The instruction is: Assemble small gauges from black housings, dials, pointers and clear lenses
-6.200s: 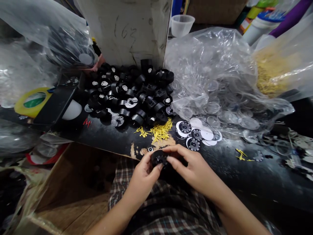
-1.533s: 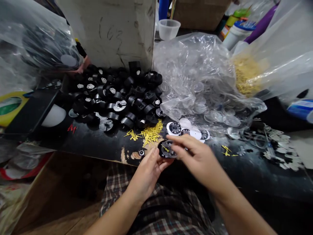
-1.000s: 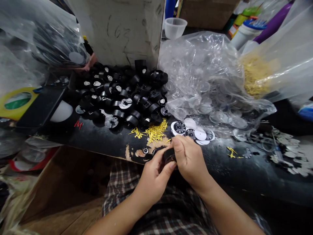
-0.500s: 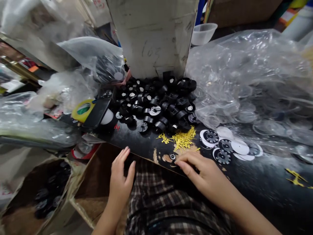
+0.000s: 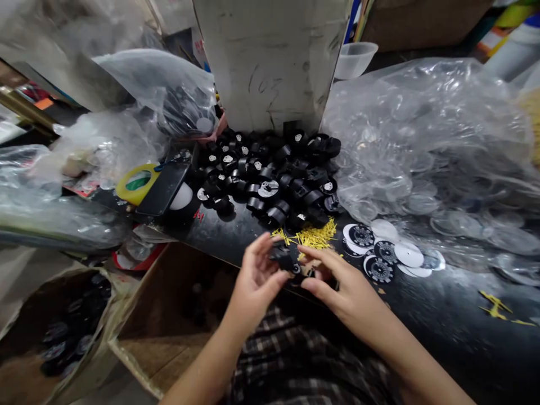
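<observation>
In the head view my left hand (image 5: 255,275) is closed around a small black round case (image 5: 283,257) just above the table's front edge. My right hand (image 5: 341,275) faces it from the right, fingers curled and thumb near the index finger. Something small and dark shows between those fingers, too blurred to name. Just behind both hands lies a heap of yellow clock-hand-like pieces (image 5: 318,233). Beyond them is a large pile of black round cases (image 5: 270,169), some with pale faces. Printed black and white dials (image 5: 375,253) are spread to the right of my right hand.
A phone-like black slab (image 5: 163,188) leans by a yellow tape roll (image 5: 137,184) at the left. Clear plastic bags (image 5: 422,140) bulge at the right. A tall carton (image 5: 270,67) stands behind the pile. Open boxes (image 5: 139,315) sit below the table at left.
My left hand has come from over the lap, spread and bare, to the middle, and now holds a black case. One case is gone from the pile's front edge. My right hand stays near its place.
</observation>
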A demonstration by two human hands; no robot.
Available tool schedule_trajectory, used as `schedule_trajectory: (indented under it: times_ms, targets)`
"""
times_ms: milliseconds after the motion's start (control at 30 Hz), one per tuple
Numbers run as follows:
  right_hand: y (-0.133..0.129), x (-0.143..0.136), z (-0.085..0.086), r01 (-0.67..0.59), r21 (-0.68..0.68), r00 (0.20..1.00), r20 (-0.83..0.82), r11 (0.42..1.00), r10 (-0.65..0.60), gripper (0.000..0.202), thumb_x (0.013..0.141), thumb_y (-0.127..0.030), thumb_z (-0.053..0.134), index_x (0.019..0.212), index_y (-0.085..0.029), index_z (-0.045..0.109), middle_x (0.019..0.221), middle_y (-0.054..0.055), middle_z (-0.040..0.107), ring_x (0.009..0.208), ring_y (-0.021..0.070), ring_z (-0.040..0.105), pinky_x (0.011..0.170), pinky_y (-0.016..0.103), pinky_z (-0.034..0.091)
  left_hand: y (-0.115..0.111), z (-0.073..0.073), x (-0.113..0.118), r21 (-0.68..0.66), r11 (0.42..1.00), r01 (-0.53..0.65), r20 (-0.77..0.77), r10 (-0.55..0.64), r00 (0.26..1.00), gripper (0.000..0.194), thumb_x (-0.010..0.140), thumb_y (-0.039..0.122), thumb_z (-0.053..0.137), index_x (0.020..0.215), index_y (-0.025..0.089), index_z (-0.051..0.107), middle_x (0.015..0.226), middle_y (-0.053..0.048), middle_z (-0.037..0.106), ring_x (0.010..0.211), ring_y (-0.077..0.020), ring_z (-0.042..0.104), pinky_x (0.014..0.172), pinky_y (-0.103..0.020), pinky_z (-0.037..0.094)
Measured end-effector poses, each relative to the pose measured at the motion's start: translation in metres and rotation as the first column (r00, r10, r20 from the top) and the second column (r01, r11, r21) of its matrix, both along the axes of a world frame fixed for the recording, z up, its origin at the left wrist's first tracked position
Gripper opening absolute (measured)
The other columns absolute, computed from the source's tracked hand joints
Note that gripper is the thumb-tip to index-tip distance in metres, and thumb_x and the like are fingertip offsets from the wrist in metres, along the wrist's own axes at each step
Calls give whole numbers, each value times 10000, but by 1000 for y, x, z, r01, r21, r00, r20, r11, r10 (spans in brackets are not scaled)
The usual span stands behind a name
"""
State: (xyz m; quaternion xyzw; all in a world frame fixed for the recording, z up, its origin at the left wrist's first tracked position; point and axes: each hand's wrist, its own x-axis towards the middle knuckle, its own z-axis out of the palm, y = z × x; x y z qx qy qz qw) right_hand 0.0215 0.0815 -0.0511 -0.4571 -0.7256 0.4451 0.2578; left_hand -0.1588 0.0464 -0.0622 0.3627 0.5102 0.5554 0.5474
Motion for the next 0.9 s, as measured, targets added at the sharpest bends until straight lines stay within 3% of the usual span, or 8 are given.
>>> schedule_trajectory:
  times_ms: [133, 233, 333, 433, 533, 633, 733, 900]
  targets:
    - [7, 0, 6, -22, 103, 993, 114, 994, 10, 433, 836, -438, 620, 1198, -209, 553, 1047, 85, 612, 849, 215, 582, 776, 396, 482, -17, 4, 27, -125, 977, 172, 336, -121, 934, 475, 803, 198, 659, 1256, 306, 567, 1416, -29, 509, 1303, -229, 451, 1057, -333, 373]
    - [0, 6, 12, -33, 247, 970, 243, 968, -28, 458, 826, -336, 655, 1249, -231, 516, 1169, 97, 602, 1046, 261, 554, 895, 450, 432, -12, 1, 27, -239, 934, 266, 497, -118, 860, 402, 806, 369, 654, 1196, 271, 630, 1295, -75, 614, 1157, -266, 578, 959, -376, 462]
    - [-7, 14, 17, -87, 301, 944, 330, 950, -18, 483, 835, -280, 647, 1293, -245, 497, 1234, 82, 591, 1151, 259, 507, 969, 450, 378, -4, -5, 30, -341, 894, 291, 489, -95, 867, 417, 803, 484, 626, 1148, 250, 654, 1084, -82, 710, 889, -214, 675, 795, -333, 531]
    - [-8, 33, 17, -159, 238, 949, 306, 958, 82, 525, 849, -360, 632, 1336, -259, 464, 1302, 60, 565, 1193, 230, 490, 998, 409, 375, 0, -7, 39, -406, 859, 311, 463, -99, 881, 332, 799, 415, 660, 1082, 242, 679, 964, -44, 730, 781, -168, 673, 711, -275, 539]
    - [1, 70, 8, 44, 233, 951, 289, 972, -113, 413, 893, -382, 556, 1276, -229, 533, 1206, 80, 611, 1124, 224, 544, 960, 397, 418, -1, -3, 45, -384, 864, 325, 475, -118, 872, 337, 806, 392, 659, 1091, 213, 670, 1066, -70, 715, 892, -211, 680, 792, -318, 543]
    - [15, 109, -6, 317, 286, 766, 485, 904, -422, 380, 870, -326, 550, 1216, -172, 588, 1079, 117, 609, 1028, 280, 581, 881, 460, 452, -1, -1, 49, -351, 885, 306, 491, -105, 865, 367, 849, 439, 587, 1107, 188, 655, 1142, -109, 695, 977, -238, 668, 848, -340, 529]
    - [27, 133, -18, 346, 294, 669, 588, 891, -454, 430, 823, -331, 581, 1218, -162, 591, 1109, 126, 567, 1005, 291, 587, 874, 482, 452, -1, -3, 52, -354, 880, 317, 494, -112, 862, 350, 870, 438, 554, 1071, 176, 668, 1138, -119, 700, 971, -234, 673, 838, -337, 531]
    - [29, 138, -17, 330, 396, 752, 439, 857, -492, 289, 871, -322, 504, 1069, -201, 677, 1031, 100, 625, 975, 260, 597, 873, 458, 452, -1, -6, 57, -337, 888, 313, 517, -103, 850, 331, 879, 416, 548, 1074, 179, 671, 1138, -113, 703, 1017, -242, 662, 892, -356, 513]
